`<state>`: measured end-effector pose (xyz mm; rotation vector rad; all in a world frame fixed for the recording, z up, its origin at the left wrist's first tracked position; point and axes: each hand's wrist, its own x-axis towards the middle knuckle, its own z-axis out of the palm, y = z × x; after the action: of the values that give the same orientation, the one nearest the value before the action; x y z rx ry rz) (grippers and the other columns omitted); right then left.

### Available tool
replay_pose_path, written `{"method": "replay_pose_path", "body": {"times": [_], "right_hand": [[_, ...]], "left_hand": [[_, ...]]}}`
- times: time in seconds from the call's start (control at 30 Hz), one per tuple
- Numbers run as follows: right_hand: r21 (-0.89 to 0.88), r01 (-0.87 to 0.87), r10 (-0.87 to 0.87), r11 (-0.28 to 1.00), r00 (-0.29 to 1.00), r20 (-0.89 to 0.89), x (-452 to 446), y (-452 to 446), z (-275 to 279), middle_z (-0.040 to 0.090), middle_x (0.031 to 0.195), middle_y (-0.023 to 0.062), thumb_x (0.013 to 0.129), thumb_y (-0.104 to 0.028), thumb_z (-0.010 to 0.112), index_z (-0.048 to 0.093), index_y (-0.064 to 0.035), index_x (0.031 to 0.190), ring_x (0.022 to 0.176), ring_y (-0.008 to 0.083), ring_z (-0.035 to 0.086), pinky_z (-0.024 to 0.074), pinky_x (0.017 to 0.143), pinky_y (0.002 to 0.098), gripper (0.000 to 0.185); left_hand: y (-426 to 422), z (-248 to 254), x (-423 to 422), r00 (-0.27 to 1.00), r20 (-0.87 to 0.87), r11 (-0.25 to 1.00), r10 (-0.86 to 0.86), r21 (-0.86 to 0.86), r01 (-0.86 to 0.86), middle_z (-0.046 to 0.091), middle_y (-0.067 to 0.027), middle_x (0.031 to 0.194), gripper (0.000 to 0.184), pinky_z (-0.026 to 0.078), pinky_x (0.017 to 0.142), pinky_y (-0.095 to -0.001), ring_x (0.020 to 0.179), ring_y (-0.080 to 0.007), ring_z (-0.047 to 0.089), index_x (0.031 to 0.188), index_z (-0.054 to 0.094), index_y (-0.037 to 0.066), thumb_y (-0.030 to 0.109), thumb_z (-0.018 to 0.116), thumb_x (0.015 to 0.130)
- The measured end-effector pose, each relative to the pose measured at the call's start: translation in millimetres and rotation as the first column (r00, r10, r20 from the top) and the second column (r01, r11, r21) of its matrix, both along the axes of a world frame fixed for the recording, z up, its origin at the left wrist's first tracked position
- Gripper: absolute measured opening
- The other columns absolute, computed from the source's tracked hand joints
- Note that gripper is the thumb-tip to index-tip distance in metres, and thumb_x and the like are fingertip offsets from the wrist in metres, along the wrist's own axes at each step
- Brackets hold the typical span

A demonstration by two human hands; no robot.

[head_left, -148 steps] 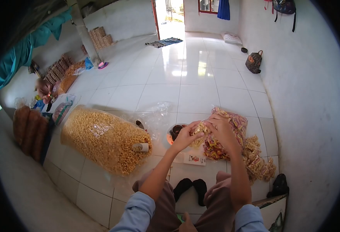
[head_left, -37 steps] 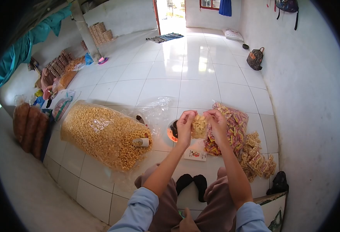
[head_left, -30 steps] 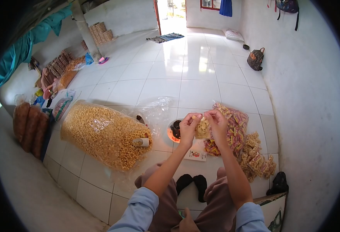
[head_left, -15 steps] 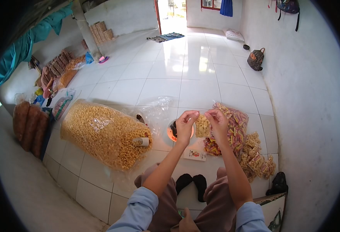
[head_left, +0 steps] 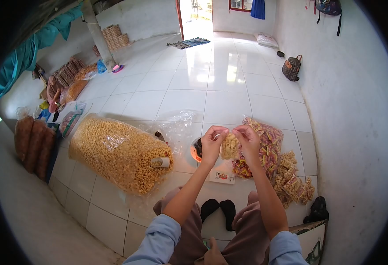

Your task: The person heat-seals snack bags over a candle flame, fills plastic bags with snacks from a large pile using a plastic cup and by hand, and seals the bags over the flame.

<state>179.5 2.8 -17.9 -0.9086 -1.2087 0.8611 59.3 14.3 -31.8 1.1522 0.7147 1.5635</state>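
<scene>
Your left hand and right hand, both pinched tight, hold small snack packet by top edge; packet hangs between them above floor. Large snack bag lies left, bag of pink-and-yellow packets right.

The floor has shiny white tiles. A big clear bag of yellow bits lies on it, with thin clear plastic beside it. Near the middle are a round orange thing and a little white box. Then comes a bag of pink and yellow packets, and a pile of small snack bags. Far off lies a mat
</scene>
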Motion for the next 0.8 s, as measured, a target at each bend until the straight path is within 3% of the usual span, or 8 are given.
{"method": "replay_pose_path", "body": {"times": [0.17,0.37,0.47,0.57,0.63,0.8], "right_hand": [[-0.019,-0.036,0.036,0.999,0.999,0.009,3.2,2.0,0.0,0.059,0.08,0.0031,0.079,-0.006,0.062,0.058,-0.0005,0.082,0.077,0.008,0.055,0.0445,0.072,0.0213,0.007],[0.033,0.041,-0.041,0.999,0.999,-0.004,1.0,0.9,4.2,0.059,0.079,0.003,0.078,-0.004,0.063,0.058,-0.0002,0.081,0.075,0.0079,0.055,0.0449,0.071,0.0216,0.007],[0.041,0.057,-0.057,0.997,0.998,0.003,-0.4,-2.1,6.5,0.059,0.078,0.003,0.078,-0.004,0.063,0.058,-0.0001,0.08,0.074,0.0079,0.055,0.0448,0.07,0.0215,0.007],[-0.011,0.033,-0.033,0.999,0.999,0.008,-0.5,-2.6,5.8,0.059,0.079,0.0029,0.078,-0.004,0.063,0.057,-0.0006,0.081,0.073,0.0079,0.055,0.0444,0.07,0.0214,0.007],[-0.026,-0.024,0.023,0.999,1.0,-0.004,0.4,0.1,3.2,0.059,0.079,0.0027,0.078,-0.006,0.063,0.058,-0.0012,0.082,0.074,0.0082,0.055,0.0441,0.07,0.0217,0.008],[-0.14,-0.107,0.115,0.984,0.992,0.052,1.5,-0.9,2.0,0.06,0.081,0.0032,0.078,-0.013,0.064,0.059,-0.0009,0.086,0.077,0.0086,0.056,0.0441,0.072,0.0229,0.016]], "left_hand": [[2.7,-2.3,-2.1,1.0,-0.007,1.0,-0.001,-0.023,0.001,0.058,-0.0032,0.082,0.007,0.043,0.072,-0.0219,0.079,-0.0083,0.054,0.085,0.055,0.001,0.006,0.059,0.082],[-0.2,9.8,-3.0,0.999,0.004,0.998,-0.052,0.036,0.051,0.057,-0.0046,0.09,0.011,0.042,0.076,-0.0221,0.084,-0.0085,0.053,0.091,0.055,0.001,0.006,0.058,0.082],[-0.9,11.5,-3.3,0.997,0.013,0.997,-0.073,-0.027,0.074,0.058,-0.0038,0.088,0.014,0.042,0.074,-0.021,0.083,-0.0075,0.053,0.094,0.055,0.001,0.006,0.059,0.082],[3.0,3.0,-6.0,0.994,0.023,0.993,-0.104,-0.046,0.105,0.059,-0.0028,0.085,0.014,0.043,0.072,-0.0199,0.079,-0.0065,0.054,0.094,0.056,0.001,0.007,0.06,0.081],[2.6,3.5,-6.2,0.999,0.004,0.998,-0.039,-0.054,0.039,0.059,-0.0015,0.08,0.013,0.043,0.067,-0.0192,0.075,-0.0052,0.054,0.092,0.057,0.001,0.007,0.061,0.081],[4.6,3.2,-10.5,0.997,0.07,0.995,-0.04,-0.087,0.046,0.061,-0.0028,0.081,0.015,0.044,0.072,-0.0193,0.078,-0.0057,0.055,0.092,0.058,0.0,0.002,0.062,0.078]]}}
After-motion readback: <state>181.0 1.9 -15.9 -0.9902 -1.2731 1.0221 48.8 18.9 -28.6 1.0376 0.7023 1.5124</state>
